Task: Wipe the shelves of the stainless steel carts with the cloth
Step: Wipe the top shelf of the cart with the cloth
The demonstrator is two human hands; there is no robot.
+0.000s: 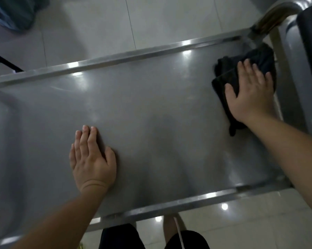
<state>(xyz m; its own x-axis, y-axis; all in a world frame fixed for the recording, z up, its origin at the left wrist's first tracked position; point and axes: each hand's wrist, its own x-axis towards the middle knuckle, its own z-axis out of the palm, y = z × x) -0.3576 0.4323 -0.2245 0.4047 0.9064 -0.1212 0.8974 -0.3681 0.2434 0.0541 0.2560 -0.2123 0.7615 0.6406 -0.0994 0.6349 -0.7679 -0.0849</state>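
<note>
Seen from the head camera, a person's right hand, fingers spread flat, presses a black cloth into the far right corner of the steel cart shelf while the left hand rests open-palmed near its front edge.

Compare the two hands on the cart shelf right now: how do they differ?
The right hand presses the black cloth at the shelf's far right corner; the left hand lies bare on the steel shelf, nearer the front rim. Right fingers are spread, left fingers together. Both rest palm down.
</note>
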